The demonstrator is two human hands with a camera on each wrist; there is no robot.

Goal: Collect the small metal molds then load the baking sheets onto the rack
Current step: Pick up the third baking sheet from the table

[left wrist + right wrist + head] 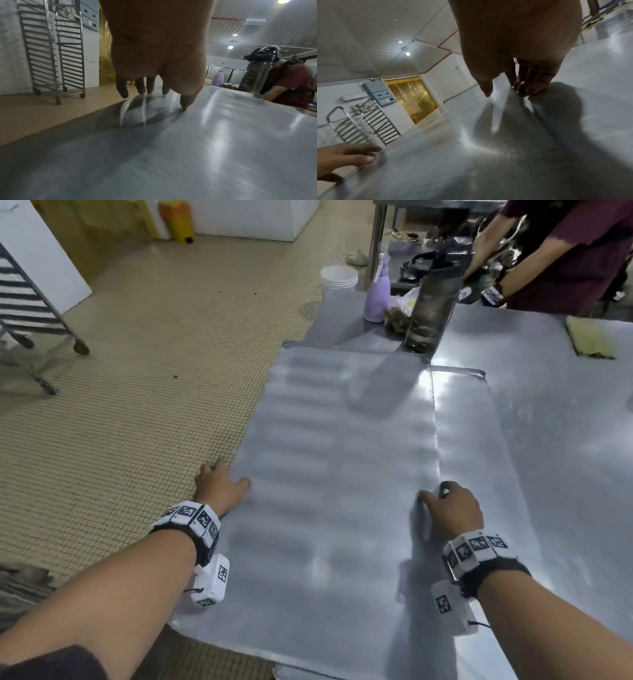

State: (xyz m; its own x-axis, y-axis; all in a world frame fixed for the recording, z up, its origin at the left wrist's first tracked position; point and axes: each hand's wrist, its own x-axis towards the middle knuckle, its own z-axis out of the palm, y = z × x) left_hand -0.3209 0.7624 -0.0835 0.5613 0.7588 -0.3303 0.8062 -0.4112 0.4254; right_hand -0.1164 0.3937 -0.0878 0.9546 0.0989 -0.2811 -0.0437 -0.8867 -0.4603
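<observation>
A large metal baking sheet (342, 474) lies on the steel table (555, 412), its left side past the table's edge and its surface blurred. My left hand (226, 477) holds its left edge, thumb on top and fingers (122, 88) down over the rim. My right hand (435, 494) grips the right edge, thumb (486, 88) above the sheet and fingers (532, 86) curled at the rim. A second sheet (472, 422) lies under it, showing on the right. The wheeled rack (30, 302) stands on the floor at the far left. No small molds are in view.
Another person (565, 251) works at the table's far right corner. A dark tall bottle (431, 309), a purple spray bottle (376, 296) and a green cloth (589, 337) sit at the far end. A white bucket (339, 277) stands on the tiled floor.
</observation>
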